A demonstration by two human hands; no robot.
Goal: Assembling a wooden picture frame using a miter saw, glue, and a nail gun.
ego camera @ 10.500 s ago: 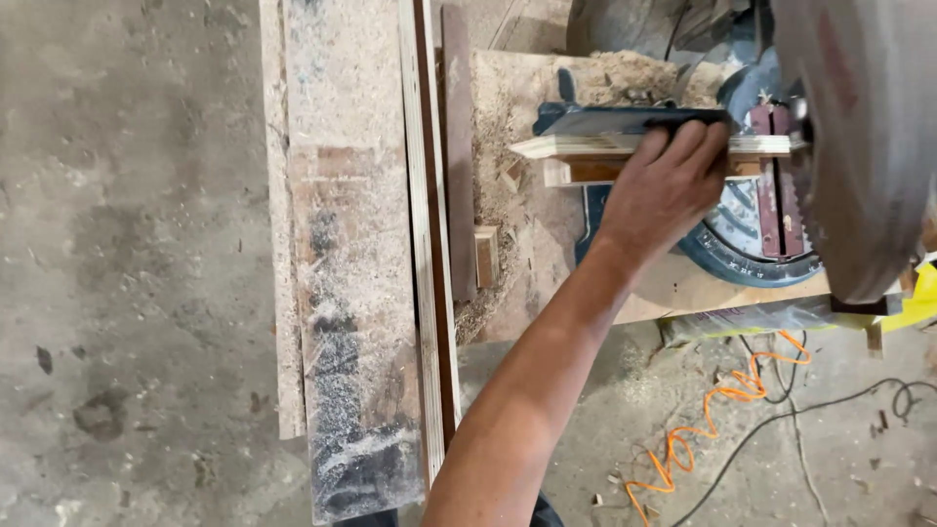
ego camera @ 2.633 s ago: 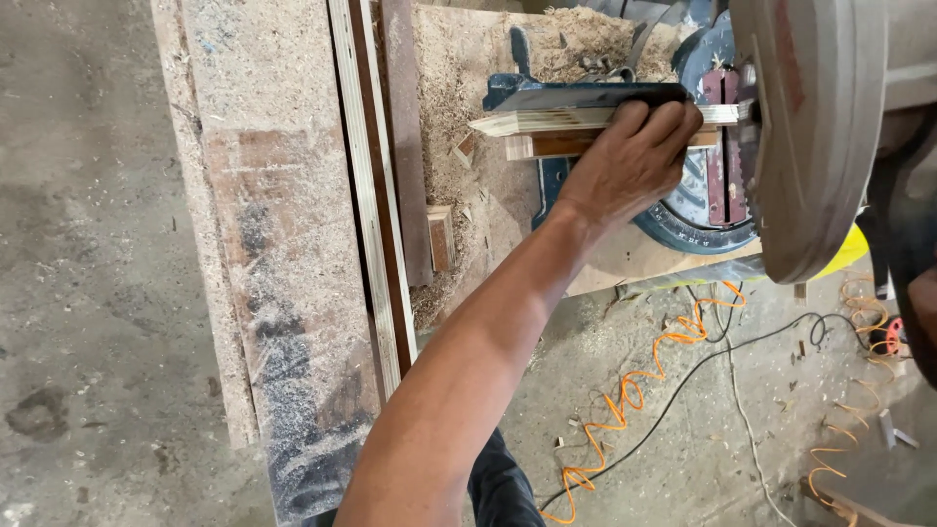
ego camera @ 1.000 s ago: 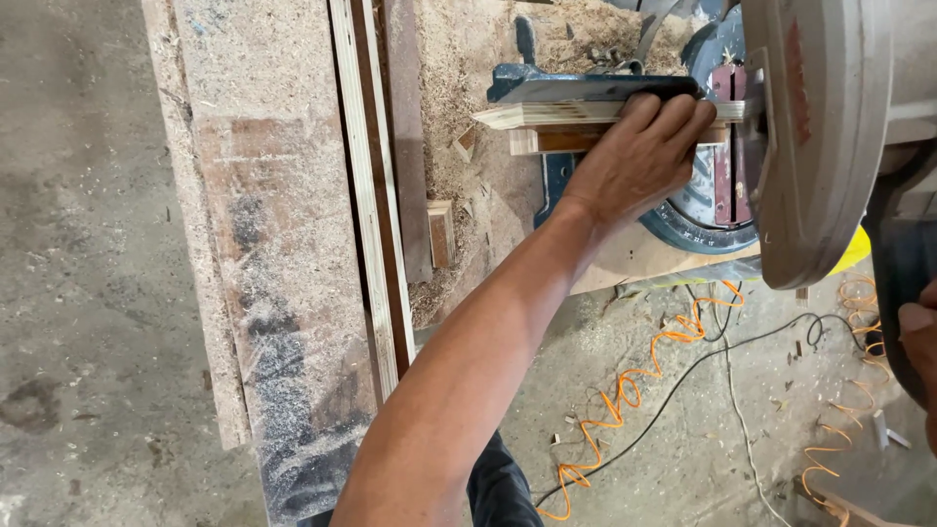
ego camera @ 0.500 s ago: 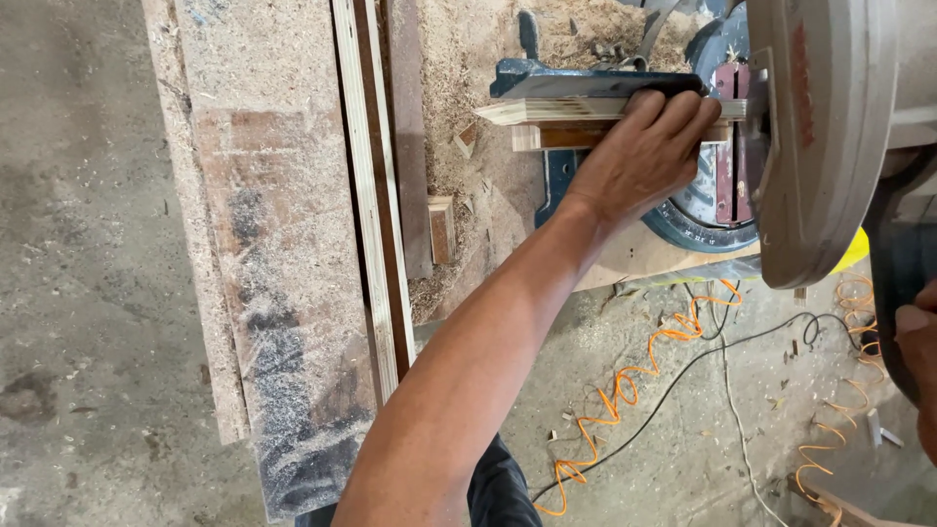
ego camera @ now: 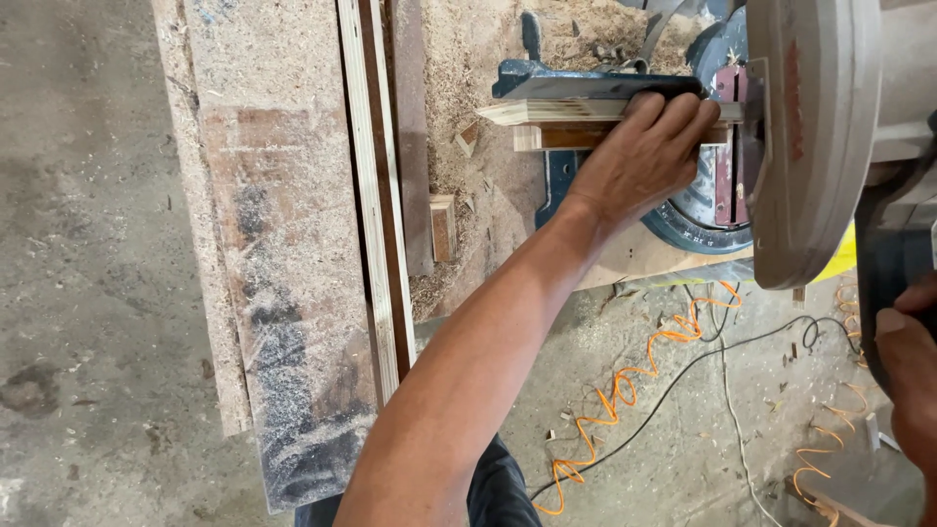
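My left hand (ego camera: 639, 156) presses closed fingers on two stacked wooden strips (ego camera: 556, 117), which lie against the blue fence of the miter saw (ego camera: 810, 146) on the dusty table (ego camera: 488, 224). My right hand (ego camera: 913, 371) grips the saw handle at the frame edge. One small wood block (ego camera: 442, 226) lies near. One orange cable (ego camera: 634, 381) and one black cable (ego camera: 722, 361) run on the floor.

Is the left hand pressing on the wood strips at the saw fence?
Yes, the left hand lies flat over the pale stacked wood strips.
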